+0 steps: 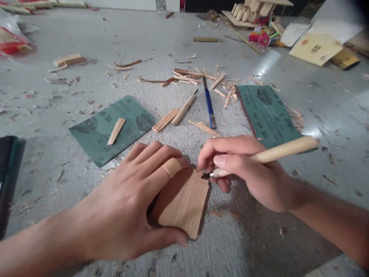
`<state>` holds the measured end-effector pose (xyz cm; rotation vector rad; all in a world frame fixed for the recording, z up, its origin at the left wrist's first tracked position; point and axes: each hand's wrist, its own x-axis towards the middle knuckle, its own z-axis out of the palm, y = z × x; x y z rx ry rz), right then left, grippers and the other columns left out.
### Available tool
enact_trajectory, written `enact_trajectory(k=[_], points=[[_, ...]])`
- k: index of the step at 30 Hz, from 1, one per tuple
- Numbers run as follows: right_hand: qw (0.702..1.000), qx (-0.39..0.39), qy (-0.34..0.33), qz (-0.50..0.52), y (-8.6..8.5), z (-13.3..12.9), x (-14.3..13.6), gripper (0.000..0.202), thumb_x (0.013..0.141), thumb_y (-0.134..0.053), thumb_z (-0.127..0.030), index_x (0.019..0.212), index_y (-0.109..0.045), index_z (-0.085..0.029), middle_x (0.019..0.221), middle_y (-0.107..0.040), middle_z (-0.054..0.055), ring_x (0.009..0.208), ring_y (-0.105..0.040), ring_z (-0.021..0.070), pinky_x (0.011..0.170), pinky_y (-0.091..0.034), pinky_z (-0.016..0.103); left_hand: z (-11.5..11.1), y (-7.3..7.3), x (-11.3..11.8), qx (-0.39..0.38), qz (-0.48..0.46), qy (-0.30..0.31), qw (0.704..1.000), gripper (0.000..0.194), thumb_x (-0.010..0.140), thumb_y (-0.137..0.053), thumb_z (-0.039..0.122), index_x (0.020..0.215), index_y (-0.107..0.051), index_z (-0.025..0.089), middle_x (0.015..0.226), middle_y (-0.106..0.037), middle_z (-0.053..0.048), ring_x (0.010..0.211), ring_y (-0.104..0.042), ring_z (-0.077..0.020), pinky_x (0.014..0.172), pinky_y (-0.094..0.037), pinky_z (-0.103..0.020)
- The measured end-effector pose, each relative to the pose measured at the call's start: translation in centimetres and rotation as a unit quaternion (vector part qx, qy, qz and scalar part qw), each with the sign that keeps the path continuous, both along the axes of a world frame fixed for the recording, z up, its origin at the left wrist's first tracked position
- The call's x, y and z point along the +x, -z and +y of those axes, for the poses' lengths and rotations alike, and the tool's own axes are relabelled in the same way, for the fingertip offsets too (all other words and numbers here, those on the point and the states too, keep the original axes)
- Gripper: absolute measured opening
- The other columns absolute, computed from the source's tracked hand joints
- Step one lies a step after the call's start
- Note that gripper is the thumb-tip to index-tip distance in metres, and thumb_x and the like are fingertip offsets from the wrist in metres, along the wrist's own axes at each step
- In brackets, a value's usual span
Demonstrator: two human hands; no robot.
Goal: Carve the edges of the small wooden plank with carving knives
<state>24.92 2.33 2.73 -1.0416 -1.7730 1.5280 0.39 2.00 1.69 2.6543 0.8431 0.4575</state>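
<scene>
My left hand (pixel 135 192), with a bandage on one finger, grips a flat piece of wood (pixel 184 204) along its left side and holds it against the table. In my right hand (pixel 245 165) is a wood carving knife (pixel 285 150) with a pale wooden handle. Its dark blade tip meets the wood near the upper right corner. Just beyond my hands lie a second carving tool (pixel 186 107) with a wooden handle, a blue craft knife (pixel 209 102) and a split wood offcut (pixel 165 120).
Green sandpaper sheets lie at left (pixel 112 129) and right (pixel 268 115), a wood sliver (pixel 116 131) on the left one. Shavings (pixel 187 75) scatter behind the tools. A dark object (pixel 7 165) sits at the left edge; a wooden model (pixel 253 11) stands at the back right.
</scene>
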Motion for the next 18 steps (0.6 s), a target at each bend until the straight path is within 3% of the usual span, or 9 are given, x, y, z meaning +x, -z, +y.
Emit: enact_trajectory(k=[4,9,18], points=[[0.996,0.083,0.027,-0.030,0.2,-0.3,-0.4,0.022,0.085,-0.048,-0.011,0.071,-0.064,-0.014,0.056,-0.057,-0.003,0.049,-0.051,0.0075,0.045,-0.037,0.019,0.3,0.3,-0.2,0.005,-0.011,0.014,1.000,0.086,0.073,-0.071,0.075,0.135,-0.050,0.020,0.122,-0.059,-0.010,0.105,-0.053,-0.0291,0.089,-0.040,-0.044],[0.980,0.197,0.005,0.000,0.9,0.1,-0.4,0.027,0.085,-0.046,-0.009,0.064,-0.061,-0.015,0.056,-0.054,-0.004,0.050,-0.044,0.0058,0.049,-0.034,0.021,0.4,0.3,-0.2,0.020,-0.016,0.034,0.999,0.085,0.077,-0.070,0.073,0.140,-0.048,0.019,0.124,-0.058,-0.010,0.103,-0.054,-0.0279,0.090,-0.038,-0.044],[0.980,0.197,-0.032,0.024,1.7,0.7,-0.1,0.027,0.087,-0.048,-0.010,0.064,-0.059,-0.014,0.060,-0.054,-0.003,0.055,-0.045,0.0061,0.053,-0.035,0.021,0.3,0.4,-0.3,0.025,-0.017,0.030,0.999,0.080,0.079,-0.069,0.068,0.139,-0.051,0.019,0.125,-0.057,-0.011,0.104,-0.054,-0.0293,0.087,-0.038,-0.046]])
